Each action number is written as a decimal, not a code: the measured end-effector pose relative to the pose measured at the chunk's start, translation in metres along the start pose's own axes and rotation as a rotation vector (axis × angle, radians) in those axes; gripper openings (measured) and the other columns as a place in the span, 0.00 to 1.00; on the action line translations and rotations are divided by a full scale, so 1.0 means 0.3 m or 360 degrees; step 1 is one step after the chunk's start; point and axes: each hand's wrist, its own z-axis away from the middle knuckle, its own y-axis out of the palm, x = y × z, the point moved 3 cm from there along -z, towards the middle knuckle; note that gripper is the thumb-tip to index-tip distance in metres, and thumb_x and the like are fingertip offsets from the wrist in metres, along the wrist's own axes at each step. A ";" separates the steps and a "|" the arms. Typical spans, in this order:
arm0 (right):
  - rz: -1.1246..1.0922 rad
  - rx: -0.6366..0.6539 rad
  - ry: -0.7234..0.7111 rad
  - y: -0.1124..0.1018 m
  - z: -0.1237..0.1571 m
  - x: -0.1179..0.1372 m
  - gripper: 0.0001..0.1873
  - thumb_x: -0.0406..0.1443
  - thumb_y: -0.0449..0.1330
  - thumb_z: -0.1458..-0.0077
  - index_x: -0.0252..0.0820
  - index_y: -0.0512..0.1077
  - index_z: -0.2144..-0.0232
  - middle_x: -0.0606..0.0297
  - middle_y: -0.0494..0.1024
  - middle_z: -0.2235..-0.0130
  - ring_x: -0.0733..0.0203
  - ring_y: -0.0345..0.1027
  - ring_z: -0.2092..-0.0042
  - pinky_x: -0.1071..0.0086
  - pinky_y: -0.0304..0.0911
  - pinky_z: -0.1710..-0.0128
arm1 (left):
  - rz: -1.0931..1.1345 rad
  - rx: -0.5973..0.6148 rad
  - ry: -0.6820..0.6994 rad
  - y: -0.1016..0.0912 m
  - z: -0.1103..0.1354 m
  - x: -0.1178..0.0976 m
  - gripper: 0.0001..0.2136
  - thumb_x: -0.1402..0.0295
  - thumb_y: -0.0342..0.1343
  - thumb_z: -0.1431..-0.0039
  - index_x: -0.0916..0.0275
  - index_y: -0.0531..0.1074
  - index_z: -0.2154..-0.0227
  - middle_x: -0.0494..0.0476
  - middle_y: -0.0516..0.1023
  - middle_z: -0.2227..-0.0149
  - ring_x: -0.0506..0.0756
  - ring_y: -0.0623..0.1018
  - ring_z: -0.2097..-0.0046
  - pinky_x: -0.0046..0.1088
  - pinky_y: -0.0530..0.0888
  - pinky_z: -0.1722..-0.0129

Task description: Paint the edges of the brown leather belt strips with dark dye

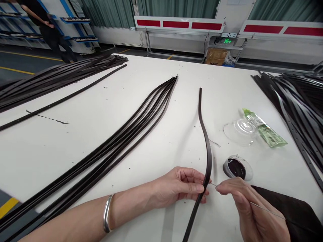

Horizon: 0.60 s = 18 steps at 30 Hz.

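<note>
A single long dark leather strap point(203, 127) lies on the white table point(141, 111), standing on its edge and curving toward me. My left hand point(176, 186) pinches this strap near its lower part, thumb and fingers closed on it. A silver bangle sits on that wrist. My right hand point(248, 210) pinches a thin metal rod point(264, 208) whose tip touches the strap's edge. A small open cup of black dye point(237, 168) stands just right of the strap.
A bundle of several dark straps point(121, 137) runs diagonally at centre left. More strap piles lie far left point(55, 77) and far right point(297, 107). A clear lid point(241, 131), a green bottle point(264, 129) and a dark cloth point(290, 210) are at right. A person stands at back left.
</note>
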 end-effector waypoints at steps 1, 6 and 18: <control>-0.0032 -0.0019 -0.0014 0.001 0.002 -0.001 0.12 0.25 0.49 0.39 0.42 0.69 0.61 0.64 0.78 0.67 0.63 0.74 0.62 0.71 0.70 0.62 | 0.0005 0.0002 0.0001 0.000 0.000 0.000 0.15 0.68 0.70 0.52 0.64 0.78 0.61 0.58 0.80 0.64 0.53 0.80 0.63 0.35 0.74 0.55; -0.0037 -0.0023 -0.0069 0.012 0.014 -0.001 0.14 0.23 0.49 0.40 0.40 0.69 0.58 0.63 0.78 0.64 0.63 0.74 0.60 0.69 0.69 0.58 | 0.0008 0.0012 0.0011 0.003 -0.002 -0.002 0.14 0.68 0.69 0.51 0.64 0.78 0.61 0.58 0.80 0.65 0.54 0.80 0.64 0.35 0.74 0.55; -0.0036 -0.0025 -0.0033 0.016 0.023 0.006 0.14 0.23 0.49 0.39 0.41 0.68 0.57 0.62 0.78 0.64 0.63 0.73 0.58 0.69 0.70 0.58 | -0.0016 0.0007 0.0008 0.016 0.000 -0.012 0.14 0.68 0.69 0.51 0.65 0.78 0.61 0.56 0.79 0.68 0.53 0.80 0.65 0.33 0.74 0.56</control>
